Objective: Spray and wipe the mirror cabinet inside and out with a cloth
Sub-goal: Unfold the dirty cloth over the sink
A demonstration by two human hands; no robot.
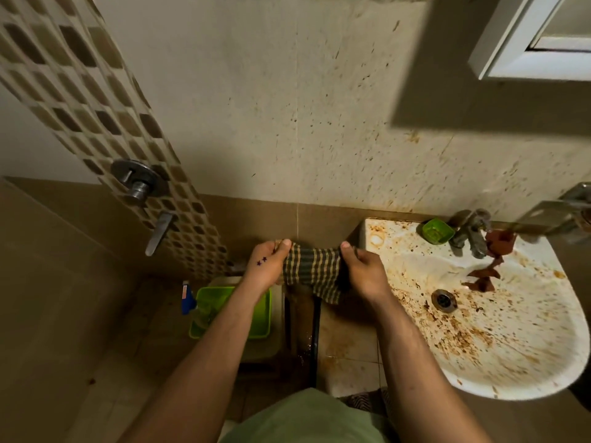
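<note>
Bathroom wall [287, 123] | checked cloth [311, 270] taut between left hand [267, 266] and right hand [361, 270] | both pinching ends

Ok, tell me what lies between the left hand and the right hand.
The head view shows the checked cloth filling that gap. The left hand pinches one end and the right hand the other, beside the stained sink.

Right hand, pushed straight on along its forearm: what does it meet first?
Besides the checked cloth it grips, the right hand would likely reach the brown wall tiles just left of the sink corner. Depth is unclear, so it may brush that rim first.
</note>
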